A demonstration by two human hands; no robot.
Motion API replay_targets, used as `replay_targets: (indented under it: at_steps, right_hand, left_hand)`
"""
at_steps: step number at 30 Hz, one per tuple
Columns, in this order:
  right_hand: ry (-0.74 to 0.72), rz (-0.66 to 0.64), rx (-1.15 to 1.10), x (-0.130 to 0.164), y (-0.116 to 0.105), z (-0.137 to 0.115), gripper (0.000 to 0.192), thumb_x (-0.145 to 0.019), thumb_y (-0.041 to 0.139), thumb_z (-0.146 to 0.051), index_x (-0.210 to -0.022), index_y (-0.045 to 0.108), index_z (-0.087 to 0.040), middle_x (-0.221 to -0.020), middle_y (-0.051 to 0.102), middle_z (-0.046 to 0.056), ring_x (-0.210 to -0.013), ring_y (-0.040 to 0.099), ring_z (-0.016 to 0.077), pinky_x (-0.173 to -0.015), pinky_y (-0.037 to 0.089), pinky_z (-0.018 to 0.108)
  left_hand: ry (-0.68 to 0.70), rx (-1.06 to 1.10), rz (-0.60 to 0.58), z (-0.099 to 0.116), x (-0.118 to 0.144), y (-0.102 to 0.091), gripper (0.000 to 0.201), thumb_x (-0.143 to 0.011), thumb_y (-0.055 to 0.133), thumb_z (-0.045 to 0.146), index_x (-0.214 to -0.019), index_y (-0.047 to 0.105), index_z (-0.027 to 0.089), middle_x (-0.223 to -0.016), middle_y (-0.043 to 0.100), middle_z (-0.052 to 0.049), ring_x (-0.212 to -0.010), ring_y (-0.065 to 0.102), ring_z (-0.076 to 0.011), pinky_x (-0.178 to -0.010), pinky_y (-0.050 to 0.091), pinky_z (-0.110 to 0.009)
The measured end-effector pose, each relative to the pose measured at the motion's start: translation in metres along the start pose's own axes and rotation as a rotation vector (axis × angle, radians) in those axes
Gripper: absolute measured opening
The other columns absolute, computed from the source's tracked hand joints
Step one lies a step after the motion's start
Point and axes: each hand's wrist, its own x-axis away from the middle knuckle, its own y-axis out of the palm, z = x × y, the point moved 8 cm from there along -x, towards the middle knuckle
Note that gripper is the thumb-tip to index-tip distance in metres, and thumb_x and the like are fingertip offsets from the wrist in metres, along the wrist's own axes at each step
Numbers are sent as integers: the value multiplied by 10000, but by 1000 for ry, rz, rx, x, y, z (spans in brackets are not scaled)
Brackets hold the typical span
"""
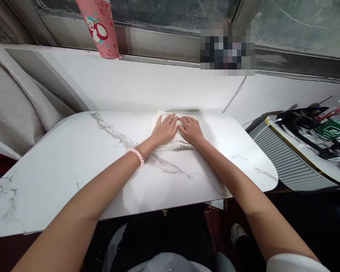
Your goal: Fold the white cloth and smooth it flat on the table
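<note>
While the person leans over the white marble table (73, 166), both hands lie flat on a small white cloth (174, 144). The cloth is folded and sits near the far edge of the table, about in the middle. The left hand (164, 130) presses down on the left part of the cloth. The right hand (191, 130) presses down on the right part. The two hands are side by side and touch each other at the thumbs. All the fingers are stretched out straight, so neither hand is grabbing anything; the palms just push on the cloth. A pink curly hair tie (137, 155) is around the left wrist.

Behind the table is a white wall, and above it a window with a grey frame (158, 39). A pink cup with a cartoon picture (99, 26) stands on the sill at the left. A thin grey wire (234, 96) hangs down the wall. A grey curtain (14, 102) hangs at the left side. To the right of the table sits a grey ribbed box (286, 162) with black things and a green pack (330, 130) on top of it.
</note>
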Motion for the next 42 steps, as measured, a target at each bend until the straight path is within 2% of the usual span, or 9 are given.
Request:
replay_targets:
  at_steps: [4, 10, 13, 17, 21, 25, 34, 38, 42]
  right_hand:
    - [-68, 4, 45, 54, -14, -20, 454, -989, 344, -304, -1380, 521, -156, -1409, 535, 137, -1303, 431, 292, -1112, 312, 459]
    - [-297, -25, -10, 132, -43, -45, 454, -1014, 326, -363, -1399, 479, -177, -1360, 551, 138, -1281, 444, 285, -1086, 351, 467]
    - [-340, -28, -61, 157, -56, -45, 452, -1022, 332, -368, -1422, 455, -195, -1355, 558, 135, -1284, 456, 286, -1075, 373, 480]
    - [-352, -1, -99, 175, -70, -32, 455, -1021, 351, -383, -1429, 457, -214, -1344, 575, 134, -1284, 483, 298, -1054, 409, 506]
    - [-260, -21, -110, 175, -74, -7, 464, -1005, 376, -414, -1436, 467, -271, -1379, 561, 113, -1308, 481, 317, -1077, 409, 532]
    - [-156, -18, -97, 153, -71, 25, 469, -981, 387, -433, -1412, 501, -288, -1375, 565, 117, -1285, 505, 336, -1065, 411, 547]
    - [-92, 38, -35, 49, -43, 94, 487, -955, 382, -403, -1359, 548, -187, -1355, 583, 148, -1284, 484, 320, -1070, 388, 517]
    - [-44, 41, -5, 6, -31, 116, 484, -936, 399, -370, -1339, 570, -163, -1349, 591, 151, -1273, 490, 320, -1070, 386, 504]
    - [5, 47, 4, -21, -22, 133, 480, -941, 391, -360, -1350, 565, -177, -1363, 588, 139, -1264, 495, 321, -1060, 387, 496]
  left_hand:
    - [4, -18, -18, 30, 50, -4, 582, -1012, 194, 287, -1544, 287, 71, -1624, 267, -120, -1513, 217, -233, -1238, 103, -504]
    - [-21, -104, -79, 89, 124, -6, 607, -1015, 216, 319, -1542, 270, 22, -1615, 252, -175, -1501, 232, -320, -1213, 173, -568]
    - [42, -153, -100, 115, 141, -7, 617, -1011, 244, 323, -1524, 289, -18, -1600, 261, -214, -1482, 263, -364, -1195, 221, -574]
    - [102, -143, -93, 137, 143, -5, 625, -1009, 250, 347, -1517, 310, -13, -1589, 288, -224, -1469, 291, -371, -1186, 257, -554]
    - [137, -64, -70, 148, 125, 2, 637, -999, 266, 370, -1522, 313, 9, -1587, 306, -217, -1469, 299, -357, -1194, 241, -548]
    - [143, 31, -40, 146, 85, 9, 623, -984, 299, 366, -1509, 351, 33, -1569, 365, -199, -1450, 337, -335, -1202, 231, -531]
    - [69, 93, 22, 104, -30, 20, 580, -992, 284, 339, -1491, 382, 58, -1550, 417, -161, -1445, 340, -268, -1224, 186, -468]
    - [67, 96, -1, 84, -71, 23, 562, -994, 301, 340, -1473, 414, 68, -1552, 415, -151, -1441, 345, -263, -1225, 176, -441]
    - [80, 97, 19, 70, -102, 25, 540, -997, 305, 334, -1461, 437, 92, -1534, 446, -125, -1424, 365, -249, -1215, 194, -413]
